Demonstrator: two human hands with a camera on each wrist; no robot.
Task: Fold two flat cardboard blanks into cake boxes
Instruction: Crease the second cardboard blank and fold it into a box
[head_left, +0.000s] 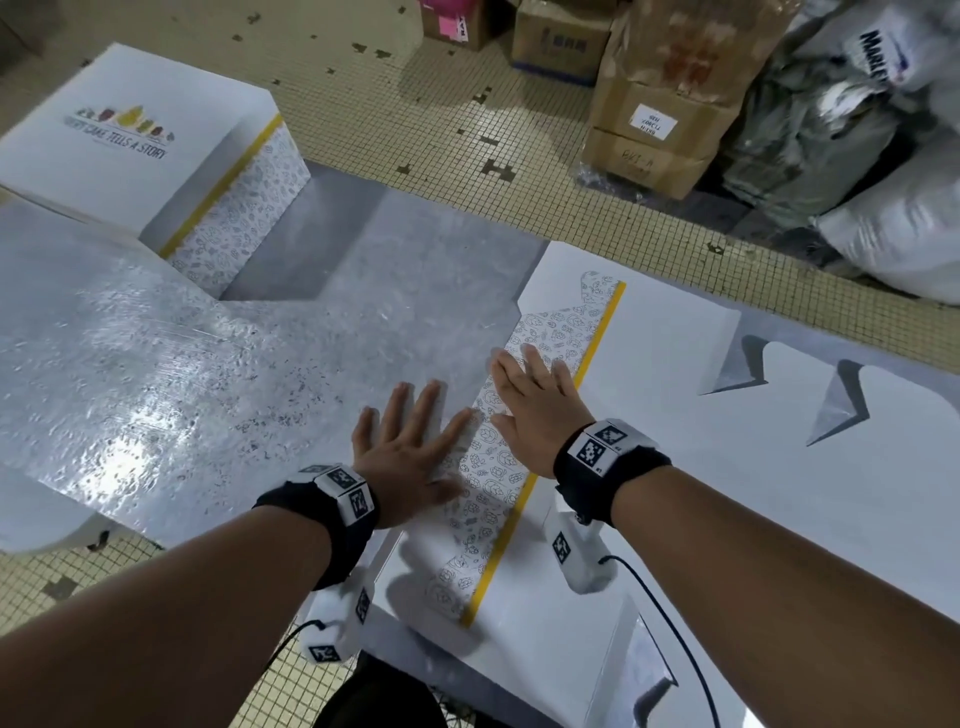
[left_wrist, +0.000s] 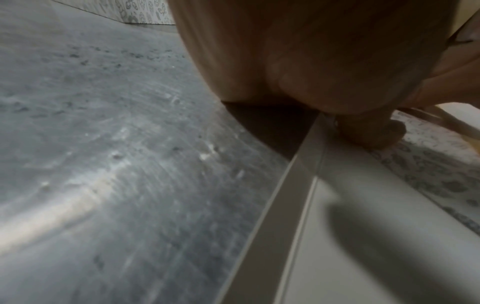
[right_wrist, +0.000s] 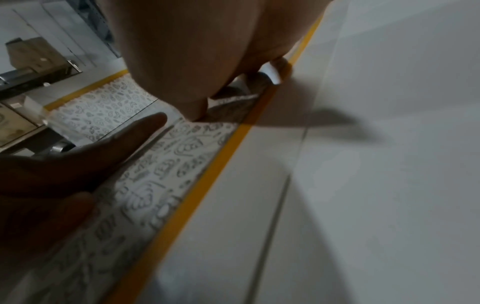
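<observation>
Flat cardboard blank (head_left: 649, 405) spread on the tiled floor (head_left: 441, 156), white face up, overlapping a silver-faced blank (head_left: 208, 353) on its left. Landmark: yellow stripe (head_left: 545, 457) running diagonally across the white blank. Left hand (head_left: 410, 452) flat, fingers straight and spread, pressing left of the stripe, across the patterned band's left edge. Right hand (head_left: 535, 410) flat, fingers straight, pressing the patterned band (head_left: 488, 499) just left of the stripe. Folded cake box (head_left: 145, 150) far left of the stripe. Bare white panel right of the stripe.
</observation>
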